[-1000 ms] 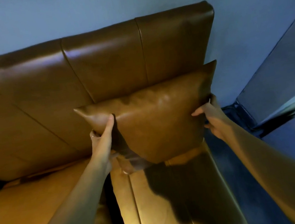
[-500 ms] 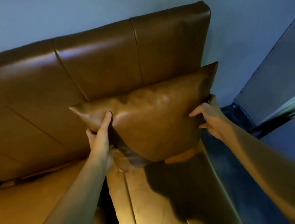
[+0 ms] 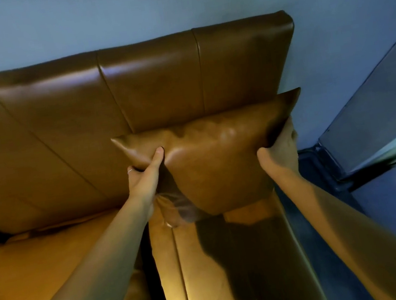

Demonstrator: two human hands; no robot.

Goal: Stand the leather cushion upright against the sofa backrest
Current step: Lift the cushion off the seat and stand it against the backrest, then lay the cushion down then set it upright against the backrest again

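A tan leather cushion (image 3: 219,162) is held up in front of the right end of the brown leather sofa backrest (image 3: 133,92). It stands nearly upright, its lower corner hanging just above the seat (image 3: 203,271). My left hand (image 3: 145,180) grips its left edge, thumb pressed into the front face. My right hand (image 3: 280,148) clasps its right edge near the top corner. Whether the cushion's back touches the backrest is hidden.
The sofa's right edge (image 3: 295,237) drops to a dark blue floor (image 3: 327,208). A pale blue wall (image 3: 171,6) rises behind the backrest. Another tan cushion (image 3: 43,273) lies on the seat at the left, under my left forearm.
The cushion has moved slightly back and to the right, closer to the backrest. Both hands keep their hold, the right one shifted further round the edge.
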